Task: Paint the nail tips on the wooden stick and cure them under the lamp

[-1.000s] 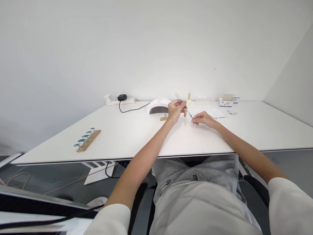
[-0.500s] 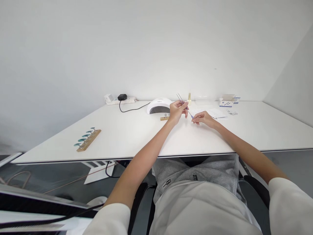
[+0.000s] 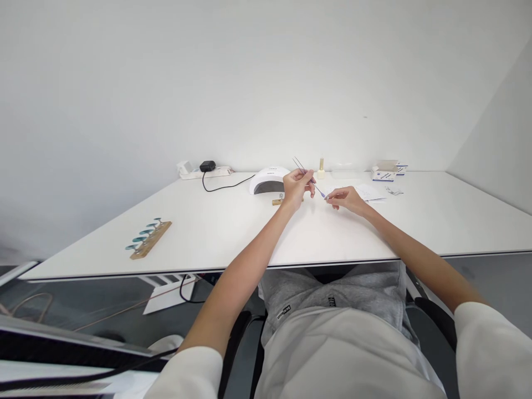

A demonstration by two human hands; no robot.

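Observation:
My left hand (image 3: 297, 187) is closed in a pinch around slim tweezers (image 3: 319, 192). Their two thin prongs point up and away to the left, while the bluish-purple end slants down to the right. That end is at or very near the fingertips of my right hand (image 3: 344, 199). My right thumb and fingers are pinched on a small greyish piece, too small to name. Behind my left hand, a short wooden holder (image 3: 276, 202) with metal posts is partly hidden. White sheets (image 3: 369, 193) lie just beyond my right hand.
A white nail lamp (image 3: 266, 176) and a polish bottle (image 3: 321, 170) stand behind my hands. At the left, a wooden stand (image 3: 154, 239) carries several teal nail tips. A black adapter (image 3: 208, 165) sits at the back. Small boxes (image 3: 384, 170) stand back right, near clear plastic bits (image 3: 394, 191).
My left hand has moved slightly left with the tweezers, and their bluish-purple end has shifted left and up. My right hand has barely moved. More of the polish bottle shows.

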